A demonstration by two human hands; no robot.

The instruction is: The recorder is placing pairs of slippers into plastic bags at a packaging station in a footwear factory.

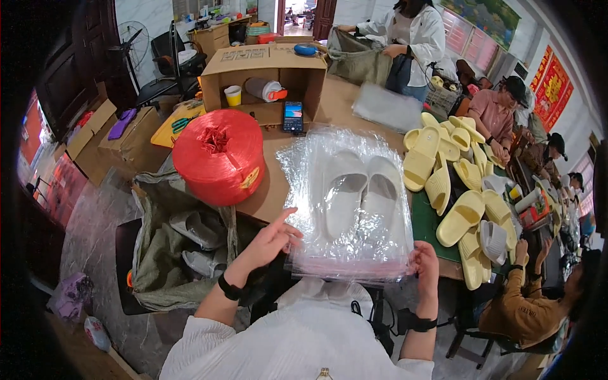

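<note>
From where I stand, the head view looks down on a person in a white top at a cardboard-covered worktable. Directly in front of them, a pair of pale grey slide slippers (344, 209) lies side by side under glossy clear film, on a layered pile of clear plastic bags (303, 174).

The person's left hand (271, 243) is at the pile's left edge, index finger extended and the others loosely bent, clenching nothing. Their right hand (425, 263) touches the lower right corner with curled fingers; I cannot tell whether it pinches the plastic. Both wrists wear black bands.

Left of the slippers sits a big roll of red plastic twine (218, 168). Below it, an open grey-green woven sack (155, 266) contains more grey slippers (197, 229). Beyond the pile, an open-sided cardboard box (218, 62) shelters a yellow-and-white cup (233, 96) and a bottle with an orange-red lid (261, 89); a smartphone (292, 116) leans at its front. Green-handled scissors (182, 123) lie left of the box.

To the right, a heap of pale yellow slippers (461, 217) covers much of a green surface (422, 221). Behind the table, a standing co-worker in a white shirt (429, 37) holds another woven sack (358, 57). More people sit along the right side, one in a brown jacket (524, 307).
</note>
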